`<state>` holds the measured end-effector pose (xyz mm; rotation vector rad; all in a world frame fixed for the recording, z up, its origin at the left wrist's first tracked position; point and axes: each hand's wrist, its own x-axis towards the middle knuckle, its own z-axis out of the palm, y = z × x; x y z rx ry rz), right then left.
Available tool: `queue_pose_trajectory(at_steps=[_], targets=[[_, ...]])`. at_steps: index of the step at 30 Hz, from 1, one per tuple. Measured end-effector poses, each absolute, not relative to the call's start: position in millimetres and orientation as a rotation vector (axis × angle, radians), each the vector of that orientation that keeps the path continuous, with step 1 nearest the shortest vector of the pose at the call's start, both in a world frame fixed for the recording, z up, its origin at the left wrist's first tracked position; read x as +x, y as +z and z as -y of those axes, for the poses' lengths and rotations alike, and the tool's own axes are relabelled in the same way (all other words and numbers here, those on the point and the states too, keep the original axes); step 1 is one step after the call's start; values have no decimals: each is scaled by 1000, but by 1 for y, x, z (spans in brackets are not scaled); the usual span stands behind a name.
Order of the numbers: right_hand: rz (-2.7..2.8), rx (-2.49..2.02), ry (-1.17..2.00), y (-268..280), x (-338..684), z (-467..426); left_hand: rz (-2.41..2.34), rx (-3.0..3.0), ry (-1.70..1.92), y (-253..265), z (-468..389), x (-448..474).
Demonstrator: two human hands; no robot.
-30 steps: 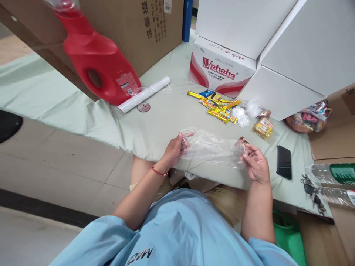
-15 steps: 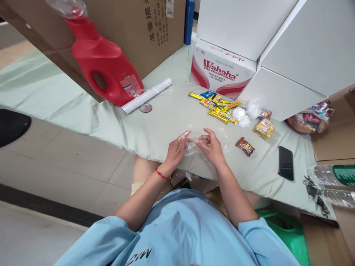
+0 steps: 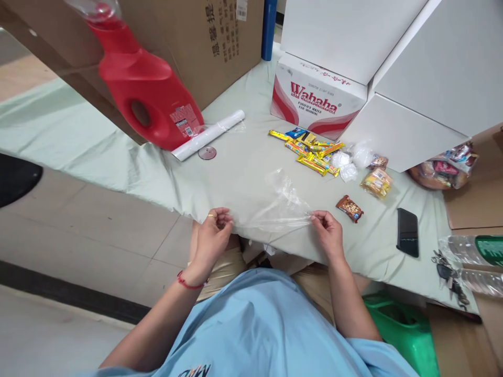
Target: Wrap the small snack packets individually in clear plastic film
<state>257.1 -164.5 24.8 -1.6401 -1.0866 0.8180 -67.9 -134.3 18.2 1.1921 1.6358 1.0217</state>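
A thin clear plastic bag [image 3: 275, 209] is stretched sideways above the near edge of the cloth-covered table. My left hand [image 3: 214, 233] pinches its left end between thumb and fingers. At the other end, my right hand [image 3: 327, 230] grips a corner the same way. Just right of that hand lies a small brown snack packet [image 3: 349, 208]. Beyond the bag sit several yellow-wrapped snack bars [image 3: 314, 159] in a pile, with crumpled clear plastic [image 3: 348, 165] beside them.
A red jug [image 3: 153, 99] and a white roll [image 3: 210, 135] stand and lie at the left, near a round disc [image 3: 207, 153]. Behind is a Wahaha carton [image 3: 314, 102]. To the right are a yellow snack packet [image 3: 377, 183], a phone [image 3: 407, 232], keys [image 3: 448, 275] and plastic bottles [image 3: 463, 250].
My hands have moved apart, the left one leftward and the right one rightward. Between them the bunched plastic bag is now spread out wide.
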Motion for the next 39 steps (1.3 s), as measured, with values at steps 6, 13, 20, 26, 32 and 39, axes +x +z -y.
queue_pose_trajectory(at_steps=[6,13,20,26,32,39], targets=[[1170,-1703,787,26,277,176,-1759,1532,1047,47,118,-74],[1301,-1691,795,34,279,174,-1448,2134,699,58,83,8],[1499,-1668,600,69,301,159,-1341,2007,506,42,79,46],[1752,-1575,581,63,272,116,-1249,1908,661,42,95,48],[1193,-1623,786,27,270,99,-1322,1595,953,38,81,12],[977,-1737,826,20,276,111,-1826,1526,958,24,61,-19]])
